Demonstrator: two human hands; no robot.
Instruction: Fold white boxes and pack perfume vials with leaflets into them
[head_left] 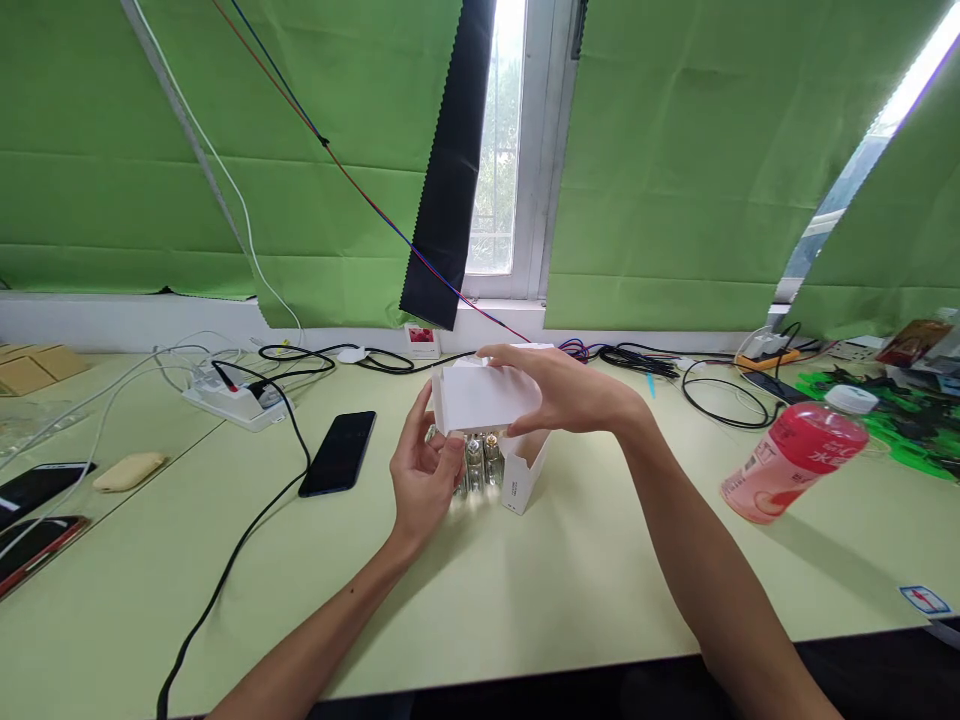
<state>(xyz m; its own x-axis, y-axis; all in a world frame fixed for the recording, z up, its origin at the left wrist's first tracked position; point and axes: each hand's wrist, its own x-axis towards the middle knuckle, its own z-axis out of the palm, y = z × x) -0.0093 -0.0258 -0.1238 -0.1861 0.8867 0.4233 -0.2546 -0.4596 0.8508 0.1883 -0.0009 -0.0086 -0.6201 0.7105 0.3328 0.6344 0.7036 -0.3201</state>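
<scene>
Head view: right hand (559,390) pinched white box (484,398) from above; left hand (424,475) curled round glass vials (480,462) beneath; pink bottle (795,455) at 3 o'clock on bench (525,580).

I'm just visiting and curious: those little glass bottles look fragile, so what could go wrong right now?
1. The vials hang partly out of the white box, with only the left hand under them; a slip might drop them onto the table.
2. The right hand grips the thin box from above; squeezing could crush it.
3. The pink bottle lies on its side by the right forearm; a nudge might roll it.
</scene>
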